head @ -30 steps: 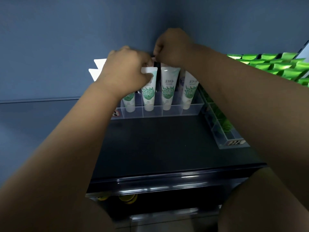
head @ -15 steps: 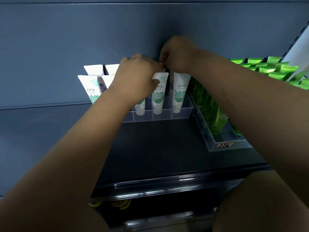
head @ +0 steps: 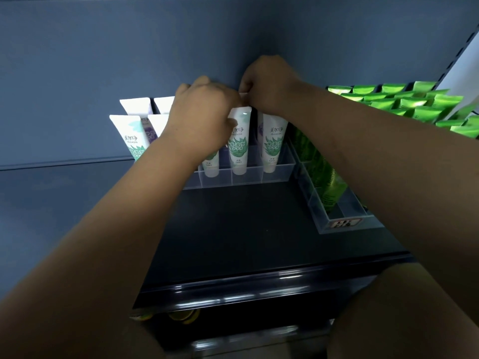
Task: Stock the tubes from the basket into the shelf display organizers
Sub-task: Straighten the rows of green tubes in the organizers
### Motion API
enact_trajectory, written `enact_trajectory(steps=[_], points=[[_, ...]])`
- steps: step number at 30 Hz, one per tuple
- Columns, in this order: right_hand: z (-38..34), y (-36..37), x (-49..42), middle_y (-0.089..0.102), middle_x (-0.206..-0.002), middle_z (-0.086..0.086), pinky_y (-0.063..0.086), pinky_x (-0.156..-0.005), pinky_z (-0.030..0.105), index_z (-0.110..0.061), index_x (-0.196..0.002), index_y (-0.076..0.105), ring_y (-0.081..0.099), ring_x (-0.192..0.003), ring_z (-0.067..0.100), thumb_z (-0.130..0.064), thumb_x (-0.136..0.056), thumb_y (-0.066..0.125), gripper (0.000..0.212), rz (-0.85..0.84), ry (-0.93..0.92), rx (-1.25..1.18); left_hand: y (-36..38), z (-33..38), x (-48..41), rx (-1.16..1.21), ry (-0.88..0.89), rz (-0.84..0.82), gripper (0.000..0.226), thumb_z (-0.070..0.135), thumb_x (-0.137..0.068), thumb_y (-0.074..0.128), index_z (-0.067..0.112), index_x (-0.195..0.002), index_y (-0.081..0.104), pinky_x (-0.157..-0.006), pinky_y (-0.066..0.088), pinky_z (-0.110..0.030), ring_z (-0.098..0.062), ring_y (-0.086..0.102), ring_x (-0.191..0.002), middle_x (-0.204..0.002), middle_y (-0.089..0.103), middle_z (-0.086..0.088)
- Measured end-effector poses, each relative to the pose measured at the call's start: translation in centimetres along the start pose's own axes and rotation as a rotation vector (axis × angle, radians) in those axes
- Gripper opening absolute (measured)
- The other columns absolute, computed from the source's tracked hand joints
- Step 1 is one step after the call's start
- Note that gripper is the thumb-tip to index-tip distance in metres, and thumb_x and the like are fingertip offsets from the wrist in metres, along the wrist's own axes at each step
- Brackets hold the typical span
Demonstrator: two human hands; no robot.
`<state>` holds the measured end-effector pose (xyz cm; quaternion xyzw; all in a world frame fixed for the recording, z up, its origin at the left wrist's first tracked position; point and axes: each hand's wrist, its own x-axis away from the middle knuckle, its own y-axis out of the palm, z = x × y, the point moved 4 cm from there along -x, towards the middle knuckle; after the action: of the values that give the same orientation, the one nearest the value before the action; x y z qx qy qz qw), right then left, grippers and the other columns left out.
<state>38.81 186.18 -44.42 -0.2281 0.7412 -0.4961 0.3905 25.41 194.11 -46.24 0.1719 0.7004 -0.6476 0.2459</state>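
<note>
White tubes with green leaf print stand cap-down in a clear organizer (head: 246, 178) at the back of a dark shelf (head: 246, 229). My left hand (head: 202, 112) curls over the tops of tubes in the middle of the rows, its thumb against the front tube (head: 239, 141). My right hand (head: 269, 82) pinches the flat top edge of a rear tube (head: 243, 95) just behind it. Another white tube (head: 273, 141) stands at the organizer's right end, and several more (head: 129, 133) stand at the left. The basket is out of view.
A second clear organizer (head: 344, 224) at the right holds rows of bright green tubes (head: 404, 104). The blue back wall (head: 129, 60) rises close behind the hands. Yellow lids (head: 181, 316) show on the level below the shelf's front lip.
The view has shifted, so the organizers sit lower and more to the right in frame. Both hands stay on the tube tops, the right still pinching the rear tube.
</note>
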Motion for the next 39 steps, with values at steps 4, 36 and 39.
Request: enact_trajectory(steps=[4,36,39], points=[[-0.1,-0.1,0.2,0.076,-0.102,0.001,0.046,-0.079,0.022,-0.019,-0.094,0.080,0.069,-0.099,0.017,-0.021,-0.081,0.073,0.015,-0.015,-0.002,-0.017,0.0,0.2,0.0,-0.001,0.006,-0.014,0.027,0.023,-0.089,0.068,0.024,-0.116,0.071,-0.092,0.040,-0.044,-0.032,0.054,-0.113,-0.111,0.068,-0.002],[4.2,-3.1,1.6,0.077,-0.103,0.004,0.042,-0.079,0.019,-0.018,-0.093,0.081,0.069,-0.101,0.020,-0.009,-0.083,0.067,0.019,-0.023,0.006,0.080,1.4,5.0,-2.4,0.075,0.021,-0.009,0.023,0.028,-0.093,0.066,0.022,-0.115,0.071,-0.092,0.041,-0.045,-0.036,0.055,-0.112,-0.101,0.070,-0.009],[4.4,-3.1,1.7,0.077,-0.101,0.003,0.041,-0.077,0.019,-0.018,-0.092,0.081,0.069,-0.099,0.017,-0.009,-0.082,0.069,0.018,-0.016,0.028,0.045,1.6,5.1,-2.4,0.056,0.018,-0.011,0.022,0.029,-0.094,0.064,0.020,-0.114,0.071,-0.094,0.040,-0.045,-0.035,0.054,-0.114,-0.102,0.070,-0.009]])
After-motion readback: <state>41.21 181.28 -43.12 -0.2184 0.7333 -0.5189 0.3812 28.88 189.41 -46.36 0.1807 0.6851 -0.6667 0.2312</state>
